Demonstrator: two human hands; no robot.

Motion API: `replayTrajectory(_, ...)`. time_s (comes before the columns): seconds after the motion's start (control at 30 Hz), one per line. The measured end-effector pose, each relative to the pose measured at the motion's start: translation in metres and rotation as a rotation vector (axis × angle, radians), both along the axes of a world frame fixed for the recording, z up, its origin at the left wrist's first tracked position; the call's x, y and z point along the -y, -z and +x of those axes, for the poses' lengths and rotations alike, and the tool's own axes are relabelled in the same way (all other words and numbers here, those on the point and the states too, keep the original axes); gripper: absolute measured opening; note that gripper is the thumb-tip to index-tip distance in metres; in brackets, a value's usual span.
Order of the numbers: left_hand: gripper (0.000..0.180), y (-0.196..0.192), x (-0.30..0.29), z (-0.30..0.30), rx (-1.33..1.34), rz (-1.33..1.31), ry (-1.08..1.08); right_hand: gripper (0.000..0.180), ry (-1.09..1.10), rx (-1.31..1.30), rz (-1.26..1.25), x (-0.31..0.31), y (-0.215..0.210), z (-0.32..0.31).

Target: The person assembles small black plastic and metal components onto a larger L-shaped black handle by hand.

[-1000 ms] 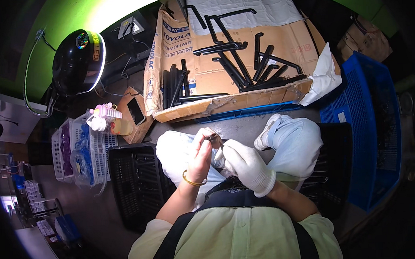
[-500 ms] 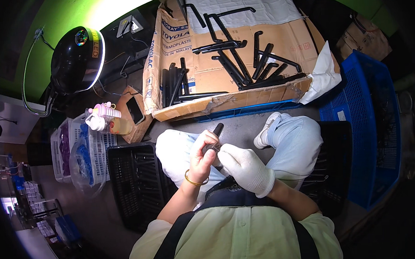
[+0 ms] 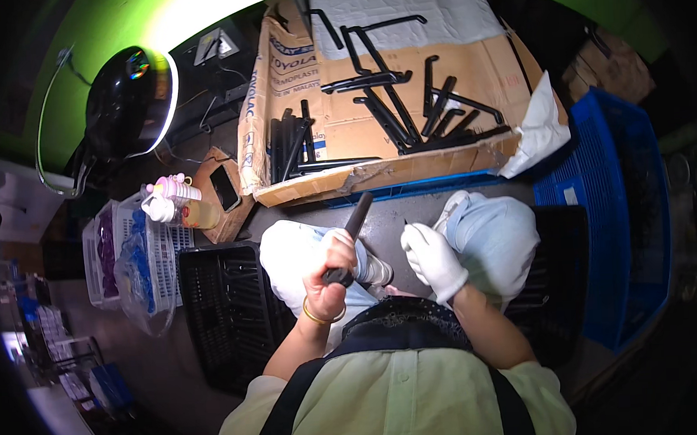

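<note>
My left hand (image 3: 330, 271), bare with a gold-coloured bangle at the wrist, is wrapped round a black bar-shaped part (image 3: 359, 214). The bar tilts up and away, and its thicker near end pokes out below my fingers. Apart from it, above my right knee, my right hand (image 3: 434, 260) wears a white knitted glove. Its fingers are pinched together, and a small dark tip sticks out at the fingertips; the rest of that thing is hidden. Ahead, several similar black bars, some bent at the end, lie in an opened cardboard box (image 3: 362, 178).
Black crates (image 3: 200, 317) flank my legs, with dark parts inside. At the right stands a tall blue crate (image 3: 603, 206). Far left are a round lit lamp (image 3: 126, 103), white baskets (image 3: 172, 264), a pink-lidded bottle (image 3: 178, 190) and a phone (image 3: 225, 187).
My hands have moved apart: the right one went right, away from the bar. The left hand turned, so more of the bar shows and points up and away.
</note>
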State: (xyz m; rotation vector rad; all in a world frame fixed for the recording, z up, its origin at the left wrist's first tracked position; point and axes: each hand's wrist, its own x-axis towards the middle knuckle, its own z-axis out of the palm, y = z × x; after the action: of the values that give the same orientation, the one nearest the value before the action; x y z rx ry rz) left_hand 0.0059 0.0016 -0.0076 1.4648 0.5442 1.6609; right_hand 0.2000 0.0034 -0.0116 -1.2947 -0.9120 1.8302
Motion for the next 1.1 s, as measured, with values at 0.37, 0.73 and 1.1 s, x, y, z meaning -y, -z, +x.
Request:
replayTrajectory(0.37, 0.038, 0.0, 0.006, 0.023, 0.315, -0.478, 0.029, 0.018, 0.047, 0.121, 0.49, -0.004, -0.07, -0.054)
replayTrajectory(0.73, 0.047, -0.008, -0.023, -0.013, 1.146, -0.628, 0.644, 0.017, -0.41, 0.459, 0.688, 0.019, -0.034, -0.02)
replayTrajectory(1.1, 0.061, -0.014, -0.037, -0.003, 1.138, -0.752, 0.633, 0.041, -0.382, 0.625, 0.703, 0.055, -0.016, -0.022)
